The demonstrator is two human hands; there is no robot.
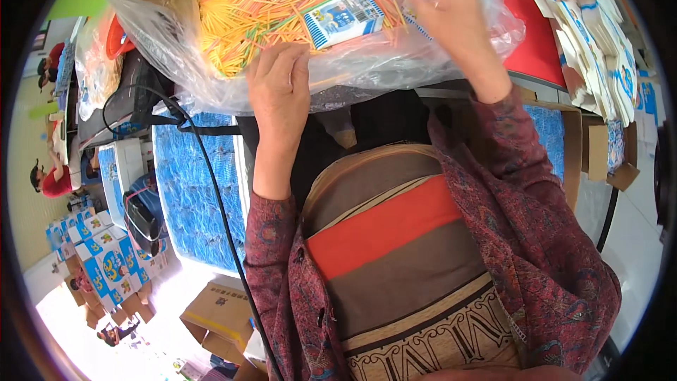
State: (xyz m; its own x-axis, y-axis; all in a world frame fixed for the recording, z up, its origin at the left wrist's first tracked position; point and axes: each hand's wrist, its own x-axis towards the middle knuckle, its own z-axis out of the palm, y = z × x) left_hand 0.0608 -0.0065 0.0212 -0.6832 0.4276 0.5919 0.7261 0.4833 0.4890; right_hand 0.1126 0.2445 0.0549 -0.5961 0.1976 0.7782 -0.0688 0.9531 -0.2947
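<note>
Light: bright, even daylight.
Glare: floor (84, 324) at lower left washed out white; sheen on the plastic bag (395, 63).
Shadows: soft, faint.
Edges: bent, dark fisheye rim.
Focus: centre sharp, right hand (451, 7) slightly blurred.

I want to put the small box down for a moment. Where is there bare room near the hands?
The one bare patch is the red surface, between the clear plastic bag of yellow and orange sticks and the stack of flat white-and-blue cartons. The bag is crowded: left hand at its edge, right hand in the sticks beside the small blue-and-white box.
</note>
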